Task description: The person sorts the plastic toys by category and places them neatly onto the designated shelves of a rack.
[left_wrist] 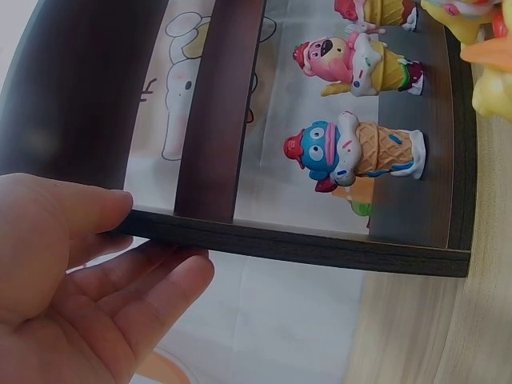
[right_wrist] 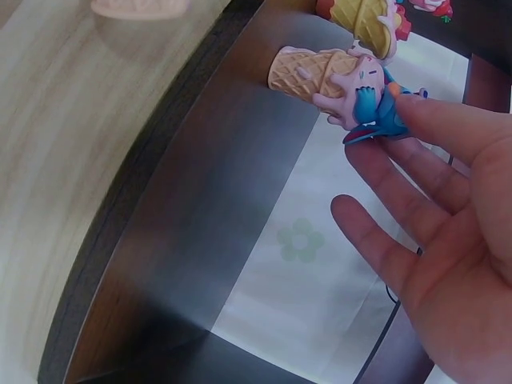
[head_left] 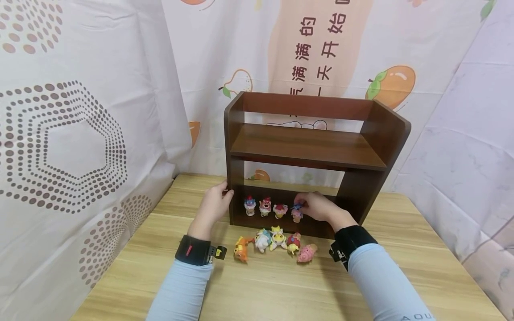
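Shelf [head_left: 309, 145], bottom: three toys [head_left: 265, 207] standing; fourth toy [head_left: 296, 216] pinched by right hand [head_left: 319, 206]. Near bench [head_left: 265, 290]: five toys [head_left: 278, 240], unshelved. Left hand [head_left: 213, 203]: gripping shelf's left side.

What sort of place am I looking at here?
Probably an indoor corner screened off as a tabletop workspace: printed curtains hang on three sides of a wood-grain table, which bears a small brown shelf with ice-cream-cone figurines. Whether it's in a home or a studio, I can't tell.
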